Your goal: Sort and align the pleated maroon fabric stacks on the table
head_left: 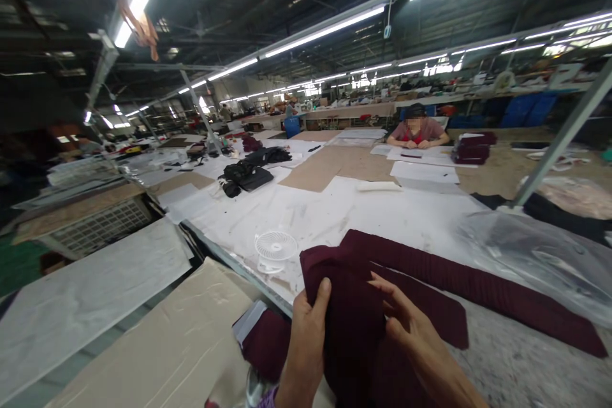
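My left hand (308,331) is closed on a dark maroon fabric piece (351,306), its thumb lying on top along the left edge. The piece is raised toward me, and its lower part drops out of view. At its right edge is my right hand (414,338), fingers apart and slightly bent; whether the fingertips touch the cloth I cannot tell. Beyond that hand, more maroon cut pieces (430,306) lie flat on the table, among them a long strip (502,293). Another folded maroon piece (268,344) with a pale grey patch sits left of my left wrist.
A small white fan (275,248) stands near the edge of the white-covered table (310,217). Clear plastic sheeting (535,255) and a metal post (564,134) are on the right. Dark garments (248,172) lie farther back. A person (417,131) leans at the far side beside stacked maroon pieces (473,148).
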Action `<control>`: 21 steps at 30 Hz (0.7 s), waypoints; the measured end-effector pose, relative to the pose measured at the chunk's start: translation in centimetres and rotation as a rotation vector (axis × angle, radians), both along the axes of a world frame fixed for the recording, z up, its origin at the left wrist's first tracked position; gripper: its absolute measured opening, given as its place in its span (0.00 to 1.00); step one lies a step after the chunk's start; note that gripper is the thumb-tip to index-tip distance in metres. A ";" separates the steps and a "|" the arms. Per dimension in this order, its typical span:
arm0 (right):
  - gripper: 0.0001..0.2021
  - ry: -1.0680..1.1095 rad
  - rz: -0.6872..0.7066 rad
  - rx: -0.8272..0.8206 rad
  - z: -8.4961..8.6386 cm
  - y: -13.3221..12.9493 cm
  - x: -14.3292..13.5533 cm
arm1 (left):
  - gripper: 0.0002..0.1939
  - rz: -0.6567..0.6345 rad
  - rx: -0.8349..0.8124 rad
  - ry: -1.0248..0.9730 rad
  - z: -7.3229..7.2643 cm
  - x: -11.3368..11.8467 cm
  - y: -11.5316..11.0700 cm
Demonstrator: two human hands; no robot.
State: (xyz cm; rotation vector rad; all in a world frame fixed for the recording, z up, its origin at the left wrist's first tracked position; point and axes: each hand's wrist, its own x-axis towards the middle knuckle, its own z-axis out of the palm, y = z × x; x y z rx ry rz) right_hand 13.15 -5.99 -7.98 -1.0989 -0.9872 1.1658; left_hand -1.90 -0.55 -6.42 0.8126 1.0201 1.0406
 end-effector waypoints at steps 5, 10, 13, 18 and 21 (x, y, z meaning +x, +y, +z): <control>0.18 -0.052 -0.127 -0.072 1.5 0.5 -0.5 | 0.24 0.016 -0.008 -0.127 0.6 -0.4 -1.4; 0.17 -0.083 -0.182 -0.036 2.5 1.2 0.2 | 0.24 -0.064 -0.054 -0.362 1.7 -0.7 -1.7; 0.17 -0.026 -0.096 -0.093 2.7 1.2 0.0 | 0.22 -0.055 -0.139 -0.401 2.2 -1.0 -1.8; 0.22 0.065 -0.009 -0.140 2.2 1.2 -0.4 | 0.20 -0.015 -0.165 -0.429 2.0 -1.6 -2.0; 0.18 0.040 -0.008 -0.182 2.2 1.3 -0.4 | 0.20 -0.016 -0.148 -0.435 1.7 -1.9 -2.0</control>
